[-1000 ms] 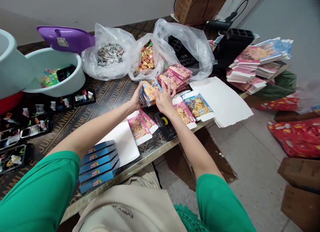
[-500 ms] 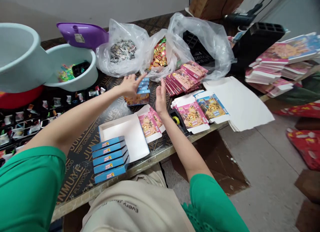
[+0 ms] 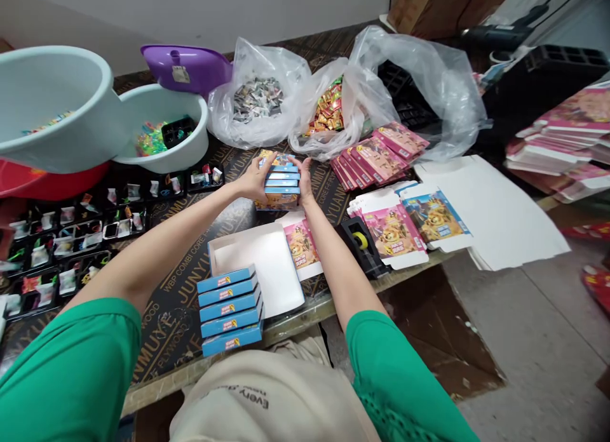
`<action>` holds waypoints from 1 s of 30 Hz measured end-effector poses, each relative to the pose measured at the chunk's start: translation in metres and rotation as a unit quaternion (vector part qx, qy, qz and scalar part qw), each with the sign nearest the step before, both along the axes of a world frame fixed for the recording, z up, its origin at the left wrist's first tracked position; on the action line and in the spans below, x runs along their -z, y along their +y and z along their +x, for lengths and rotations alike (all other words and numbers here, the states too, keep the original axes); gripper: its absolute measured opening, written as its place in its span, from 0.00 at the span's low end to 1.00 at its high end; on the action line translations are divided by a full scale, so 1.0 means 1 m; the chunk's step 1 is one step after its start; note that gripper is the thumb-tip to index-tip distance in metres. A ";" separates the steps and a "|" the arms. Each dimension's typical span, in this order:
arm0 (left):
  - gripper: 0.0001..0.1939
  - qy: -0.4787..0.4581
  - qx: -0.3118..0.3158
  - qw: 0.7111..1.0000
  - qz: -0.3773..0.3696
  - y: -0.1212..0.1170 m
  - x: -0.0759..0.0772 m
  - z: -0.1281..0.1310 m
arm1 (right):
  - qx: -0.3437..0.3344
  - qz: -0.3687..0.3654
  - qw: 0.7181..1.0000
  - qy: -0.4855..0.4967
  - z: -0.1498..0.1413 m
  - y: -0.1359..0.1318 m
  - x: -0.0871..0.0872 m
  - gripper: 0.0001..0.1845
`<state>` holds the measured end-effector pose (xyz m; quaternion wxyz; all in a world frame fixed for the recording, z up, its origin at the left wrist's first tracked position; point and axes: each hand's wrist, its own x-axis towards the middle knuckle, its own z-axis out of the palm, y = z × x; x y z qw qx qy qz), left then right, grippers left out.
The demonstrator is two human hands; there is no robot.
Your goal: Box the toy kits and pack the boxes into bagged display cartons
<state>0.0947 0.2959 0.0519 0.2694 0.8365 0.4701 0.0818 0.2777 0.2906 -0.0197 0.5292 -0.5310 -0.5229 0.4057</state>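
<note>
A group of small blue boxes [image 3: 282, 183] stands on the dark table beyond the open carton. My left hand [image 3: 256, 179] is wrapped round their left side, and my right hand [image 3: 304, 180] presses against their right side. Nearer to me, an open white-lined carton [image 3: 279, 264] lies at the table edge. Several more blue boxes [image 3: 231, 312] lean in a row at its front left. Right of the carton lies a flat pink printed box [image 3: 301, 246], partly behind my right forearm.
A black tape dispenser [image 3: 363, 245] stands beside flat printed boxes [image 3: 393, 232]. Pink boxes [image 3: 376, 155] lie behind them. Plastic bags of small packets [image 3: 257, 134], pale blue tubs [image 3: 197, 121] and a purple basin [image 3: 190, 70] line the back. Filled black trays [image 3: 71, 251] cover the left.
My hands have come together onto the blue boxes; my right hand, apart from them before, now touches their right side. The view has shifted, so the table appears farther right.
</note>
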 end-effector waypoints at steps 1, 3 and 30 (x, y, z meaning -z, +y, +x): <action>0.74 0.002 -0.014 1.000 -0.003 0.000 0.000 -0.002 | 0.017 0.001 1.000 0.001 0.001 0.004 0.002 0.50; 0.67 0.027 -0.028 0.999 -0.003 0.000 -0.004 -0.006 | 0.048 0.011 0.999 -0.013 0.008 0.017 0.003 0.43; 0.68 0.124 0.049 0.980 0.145 -0.029 -0.003 -0.042 | -0.155 -0.126 0.979 -0.041 -0.005 0.003 -0.042 0.45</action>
